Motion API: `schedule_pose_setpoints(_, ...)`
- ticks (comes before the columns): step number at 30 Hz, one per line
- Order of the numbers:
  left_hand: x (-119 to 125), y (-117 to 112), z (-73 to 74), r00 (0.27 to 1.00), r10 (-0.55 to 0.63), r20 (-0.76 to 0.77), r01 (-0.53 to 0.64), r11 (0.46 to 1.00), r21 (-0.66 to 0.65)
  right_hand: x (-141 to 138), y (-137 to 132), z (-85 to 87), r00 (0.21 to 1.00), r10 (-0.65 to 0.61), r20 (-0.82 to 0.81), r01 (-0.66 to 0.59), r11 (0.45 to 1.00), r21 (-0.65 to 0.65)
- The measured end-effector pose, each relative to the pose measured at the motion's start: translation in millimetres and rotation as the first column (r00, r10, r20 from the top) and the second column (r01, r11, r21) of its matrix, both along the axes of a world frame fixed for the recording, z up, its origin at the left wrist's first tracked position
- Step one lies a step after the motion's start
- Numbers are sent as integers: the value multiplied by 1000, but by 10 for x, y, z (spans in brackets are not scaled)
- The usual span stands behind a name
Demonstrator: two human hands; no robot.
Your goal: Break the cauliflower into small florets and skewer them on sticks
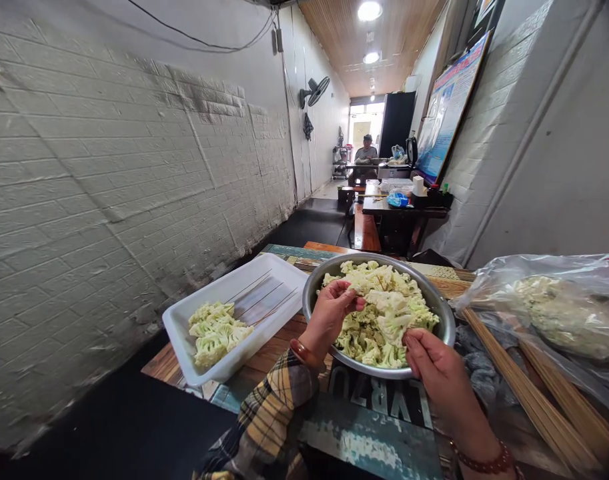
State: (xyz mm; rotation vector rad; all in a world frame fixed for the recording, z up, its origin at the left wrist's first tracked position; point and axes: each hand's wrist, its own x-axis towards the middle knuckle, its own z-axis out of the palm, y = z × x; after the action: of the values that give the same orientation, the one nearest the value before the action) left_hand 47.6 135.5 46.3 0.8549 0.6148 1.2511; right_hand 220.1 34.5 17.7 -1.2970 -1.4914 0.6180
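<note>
A round metal bowl [447,320] full of cauliflower florets [384,313] stands on the wooden table in front of me. My left hand [329,313], in a plaid sleeve, reaches into the bowl with fingers pinched on a floret at the pile's top. My right hand [431,367] rests at the bowl's near rim, fingers closed against a floret. To the left, a white rectangular tray [279,280] holds cauliflower pieces on thin skewers [215,330].
A bundle of bamboo skewers [539,400] lies at the right beside a plastic bag of cauliflower [559,307]. A white brick wall runs along the left. Further back stand tables [399,207] with items, a wall fan [314,90], and a seated person [367,150].
</note>
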Motion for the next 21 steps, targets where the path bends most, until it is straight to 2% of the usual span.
schedule_pose_setpoints(4,-12,-25,2,1000,31,-2,-31,998,47,-8,-30,46,970,150,192,-140,988,-66)
schedule_pose_setpoints(11,-50,-48,-4,1000,21,20,-21,999,34,-108,-7,87,942,49,333,-50,999,-5)
schedule_pose_setpoints(17,-50,-49,-4,992,81,96,-86,995,49,-95,-2,66,928,60,367,-64,998,-3)
schedule_pose_setpoints(21,-61,-36,-30,992,84,96,-86,996,25,-91,-10,68,924,48,379,-60,998,19)
